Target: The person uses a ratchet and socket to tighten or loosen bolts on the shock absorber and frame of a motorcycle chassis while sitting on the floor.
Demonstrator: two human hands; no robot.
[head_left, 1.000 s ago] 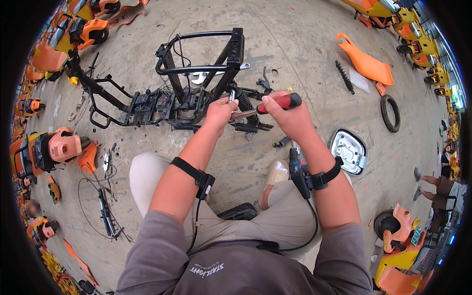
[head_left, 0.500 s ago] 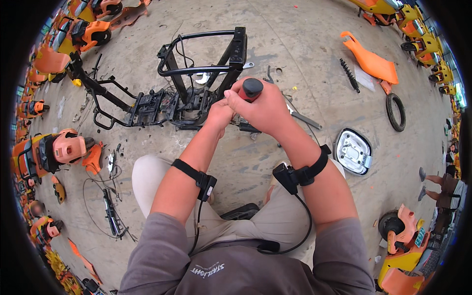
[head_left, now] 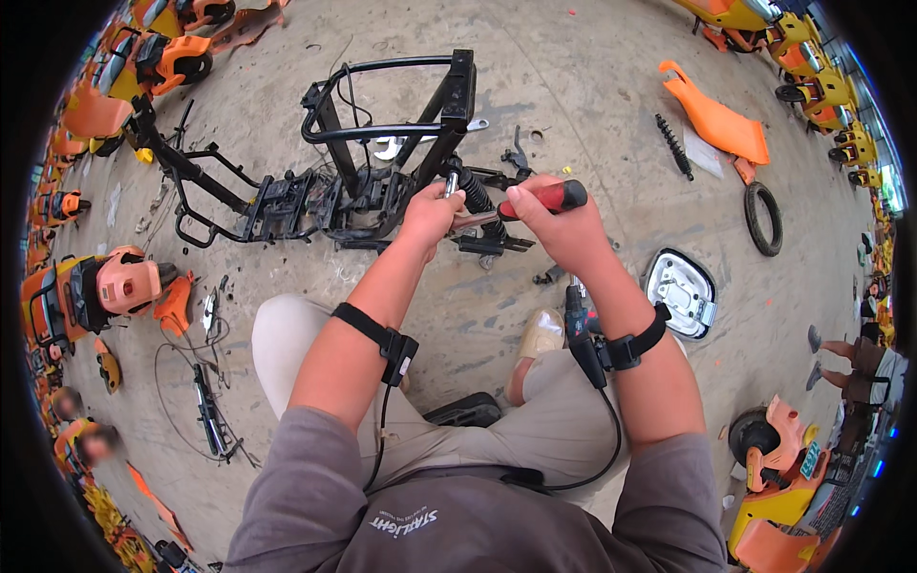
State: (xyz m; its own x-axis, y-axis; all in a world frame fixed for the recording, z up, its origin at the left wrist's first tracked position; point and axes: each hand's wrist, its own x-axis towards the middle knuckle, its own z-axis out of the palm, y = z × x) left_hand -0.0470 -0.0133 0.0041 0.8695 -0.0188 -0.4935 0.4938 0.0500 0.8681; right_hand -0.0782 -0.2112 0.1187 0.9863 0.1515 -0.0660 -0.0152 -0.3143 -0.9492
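Note:
My right hand (head_left: pixel 568 224) is closed around the red and black handle of a screwdriver (head_left: pixel 554 199). Its metal shaft points left, toward the rear of a bare black scooter frame (head_left: pixel 382 138). Beside the frame's rear post, my left hand (head_left: pixel 430 218) is closed; a short silver metal piece (head_left: pixel 452 183) sticks up from its fingers, its kind unclear. Between the two hands stands a black coil-spring shock absorber (head_left: pixel 475 194) at the frame's rear. The screwdriver's tip is partly hidden by my left fingers and the shock absorber.
A red and black power drill (head_left: pixel 579 320) lies by my right knee. Farther right are a white-lined seat shell (head_left: pixel 680 294), a tyre (head_left: pixel 764 218), a loose shock absorber (head_left: pixel 674 146) and an orange panel (head_left: pixel 716 115). Cables and a black part (head_left: pixel 208 411) lie left. Scooters line both sides.
My right hand has moved right and down from over my left hand. The screwdriver has swung from upright to lying sideways, uncovering the shock absorber and the drill.

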